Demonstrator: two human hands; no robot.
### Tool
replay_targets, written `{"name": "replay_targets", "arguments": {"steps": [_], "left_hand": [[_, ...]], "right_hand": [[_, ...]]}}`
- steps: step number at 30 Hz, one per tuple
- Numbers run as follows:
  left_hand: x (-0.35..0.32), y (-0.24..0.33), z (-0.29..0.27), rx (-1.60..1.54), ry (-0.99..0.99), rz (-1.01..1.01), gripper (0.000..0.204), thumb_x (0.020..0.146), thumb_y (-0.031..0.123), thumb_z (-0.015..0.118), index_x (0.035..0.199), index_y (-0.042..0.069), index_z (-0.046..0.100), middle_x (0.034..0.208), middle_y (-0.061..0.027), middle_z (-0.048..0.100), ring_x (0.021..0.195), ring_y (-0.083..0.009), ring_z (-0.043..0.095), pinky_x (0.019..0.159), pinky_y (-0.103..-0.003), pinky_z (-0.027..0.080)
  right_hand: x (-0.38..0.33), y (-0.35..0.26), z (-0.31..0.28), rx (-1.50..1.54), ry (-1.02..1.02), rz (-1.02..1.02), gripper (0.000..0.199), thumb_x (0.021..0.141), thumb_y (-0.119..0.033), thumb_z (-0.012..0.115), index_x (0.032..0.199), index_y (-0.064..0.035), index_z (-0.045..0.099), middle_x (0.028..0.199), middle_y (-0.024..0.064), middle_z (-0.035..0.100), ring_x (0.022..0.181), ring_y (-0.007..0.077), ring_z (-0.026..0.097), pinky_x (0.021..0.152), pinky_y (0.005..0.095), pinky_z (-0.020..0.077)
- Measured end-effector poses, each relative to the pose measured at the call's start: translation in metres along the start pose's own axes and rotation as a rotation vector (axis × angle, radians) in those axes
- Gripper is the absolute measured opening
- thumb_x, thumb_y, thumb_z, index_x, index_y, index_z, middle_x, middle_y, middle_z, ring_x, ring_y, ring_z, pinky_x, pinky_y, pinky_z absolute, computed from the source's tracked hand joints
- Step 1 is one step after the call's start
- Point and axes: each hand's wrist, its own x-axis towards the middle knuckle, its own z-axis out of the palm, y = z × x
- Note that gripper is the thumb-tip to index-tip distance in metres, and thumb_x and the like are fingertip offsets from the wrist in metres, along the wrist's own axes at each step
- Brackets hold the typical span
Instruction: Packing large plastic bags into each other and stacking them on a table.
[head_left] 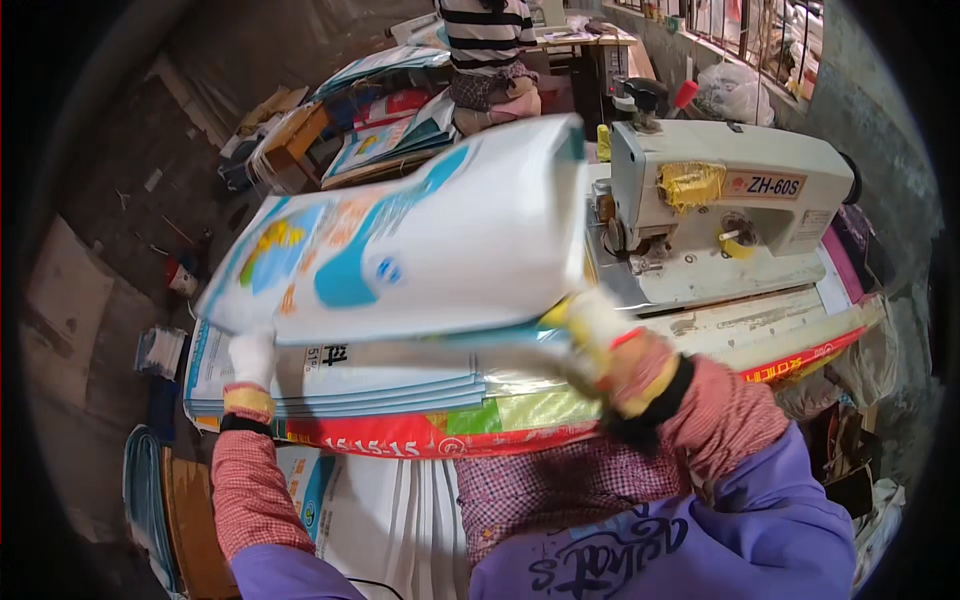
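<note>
A glossy woven-plastic sack [400, 240], white with blue swirls and a yellow patch, is lifted flat and slightly bowed above a stack of similar sacks [340, 385] on the table [760, 325]. The gloved left hand [250, 360] grips its near-left corner; the gloved right hand [610, 345], blurred, clutches its right edge. A cream metal sewing machine [730, 200] stands just beyond.

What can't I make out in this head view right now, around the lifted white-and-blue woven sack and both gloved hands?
- Right hand: motion-blurred, so its grip is unclear.
- Left hand: fingertips hidden behind the lifted white-and-blue woven sack.
- Grey sewing machine: needle area partly covered by the sack's edge.
- Stack of flat sacks: its top hidden under the lifted sack.
</note>
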Motion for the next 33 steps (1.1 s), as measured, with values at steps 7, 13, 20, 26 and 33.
{"name": "replay_targets", "arguments": {"steps": [7,13,20,26,33], "left_hand": [[-0.184,-0.191,0.170,-1.023,-0.358,-0.631,0.022,0.084,0.025,0.052,0.078,0.006,0.062,0.073,-0.0130,0.063,0.065,-0.0289,0.061,0.063,-0.038,0.050],[-0.250,-0.023,0.018,-1.995,-0.419,-0.877,0.035,0.087,0.042,0.052,0.084,0.008,0.053,0.080,-0.0028,0.056,0.071,-0.0160,0.055,0.067,-0.034,0.046],[-0.315,0.091,-0.061,-2.270,-0.579,-0.692,0.056,0.091,0.045,0.041,0.123,-0.001,0.043,0.117,-0.0094,0.052,0.106,-0.0173,0.050,0.089,-0.031,0.041],[-0.312,0.087,-0.078,-2.167,-0.384,-0.426,0.040,0.090,0.027,0.046,0.117,-0.003,0.049,0.108,-0.0081,0.057,0.100,-0.0154,0.053,0.085,-0.028,0.041],[-0.353,0.020,-0.179,-1.459,0.297,-0.601,0.023,0.088,0.016,0.051,0.100,-0.003,0.057,0.088,-0.0051,0.060,0.077,-0.0107,0.053,0.069,-0.023,0.042]], "right_hand": [[-0.084,-0.121,0.113,-0.090,-1.149,-0.230,0.042,0.080,-0.015,0.058,0.120,-0.0064,0.048,0.103,0.0163,0.058,0.096,0.0301,0.056,0.083,0.0339,0.0448],[0.062,-0.093,0.035,-0.779,-0.312,-0.904,0.030,0.078,-0.015,0.059,0.108,-0.0144,0.058,0.092,0.0102,0.062,0.080,0.0226,0.062,0.069,0.0317,0.0502],[0.046,-0.023,0.022,-0.970,-0.629,0.494,0.049,0.083,-0.025,0.049,0.131,-0.0211,0.041,0.097,0.0162,0.063,0.078,0.0264,0.062,0.068,0.0365,0.0496],[0.040,0.015,0.031,-1.221,-0.624,0.122,0.047,0.082,-0.021,0.051,0.128,-0.0173,0.044,0.098,0.0150,0.063,0.085,0.0294,0.062,0.073,0.0353,0.0485],[0.047,-0.001,0.123,-0.899,-0.533,-0.013,0.050,0.073,-0.013,0.056,0.122,-0.0122,0.051,0.088,0.0163,0.064,0.074,0.0274,0.064,0.066,0.0355,0.0515]]}}
